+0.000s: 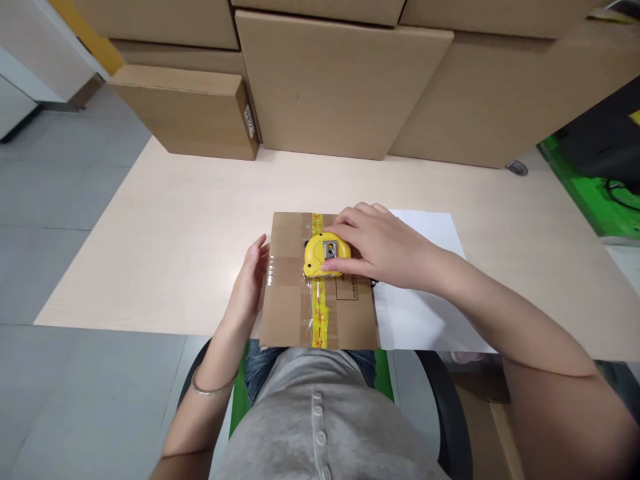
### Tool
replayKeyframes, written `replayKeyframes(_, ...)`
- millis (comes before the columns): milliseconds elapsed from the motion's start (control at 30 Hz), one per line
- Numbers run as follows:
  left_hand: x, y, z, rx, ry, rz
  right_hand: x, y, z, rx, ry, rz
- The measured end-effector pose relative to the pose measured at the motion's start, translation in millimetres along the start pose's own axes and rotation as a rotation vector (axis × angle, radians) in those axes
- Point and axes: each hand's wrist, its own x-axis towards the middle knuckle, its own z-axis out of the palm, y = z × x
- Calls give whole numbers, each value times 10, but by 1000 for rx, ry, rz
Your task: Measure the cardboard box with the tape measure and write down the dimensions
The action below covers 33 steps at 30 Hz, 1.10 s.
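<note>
Grey shirt: the wearer's buttoned front (pixel 280 413) fills the bottom center of the frame, nearest the camera.
Cardboard box: it lies flat at the center of the frame (pixel 285 307), its near edge at the table's near edge, with yellow printed tape (pixel 319 327) running along its top.
Left hand: at the box's left side (pixel 249 283), left of center, fingers loosely extended along the edge and not closed around it; whether it presses on the box cannot be told.
Right hand: right of center (pixel 383 237), pinching the tape measure between thumb and fingers.
Tape measure: yellow-cased (pixel 314 253), at the center of the frame, over the upper half of the box and across the yellow tape.
Done so far: the tape measure is in hand over the box, and the box top looks sealed.
Still undone, as far as shows: no blade can be seen drawn out along the box, so measuring appears not to have begun.
White paper: right of center (pixel 435 320), beside the box and partly under the right forearm; no writing can be made out.
Table: pale top (pixel 175 233) across the middle of the frame.
Stacked boxes: brown cartons (pixel 330 87) along the top of the frame, a flatter one (pixel 200 120) at upper left.
</note>
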Motion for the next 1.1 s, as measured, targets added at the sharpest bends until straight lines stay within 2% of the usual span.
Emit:
replayKeyframes(67,-69,14,-143,-42,72,-43,-5,7,18,75,-15,29)
replayKeyframes(100,-114,17,-233,-32,108,-24,-29,10,21,149,-27,55)
replayKeyframes(167,-213,10,-430,0,84,38,-89,14,20,294,-17,98)
replayKeyframes(233,-305,-17,-620,35,-2,61,-128,25,11,361,30,102)
replayKeyframes(300,-380,-52,-771,89,-147,63,-123,61,-3,356,93,97)
replayKeyframes(433,-472,-93,-886,258,-453,122,11,245,6,485,252,230)
replayKeyframes(533,-486,-108,-850,410,-522,185,139,426,73,578,379,346)
replayKeyframes(667,-443,-162,-800,388,-416,234,178,575,147,586,359,451)
replayKeyframes(733,-405,-171,-750,334,-242,260,104,569,138,592,412,511)
replayKeyframes(833,-326,-88,-542,338,220,283,-131,412,80,663,551,573)
replayKeyframes(867,-291,-31,-440,325,326,276,-237,321,62,690,574,581)
replayKeyframes(900,-249,36,-333,252,298,255,-354,217,49,702,571,587)
replayKeyframes(967,-150,183,-135,44,146,203,-605,-3,52,637,558,622)
replayKeyframes(1033,-43,316,-3,-20,6,154,-849,-202,95,659,548,646)
replayKeyframes(1100,50,402,56,-48,-63,91,-1056,-357,166,689,541,664)
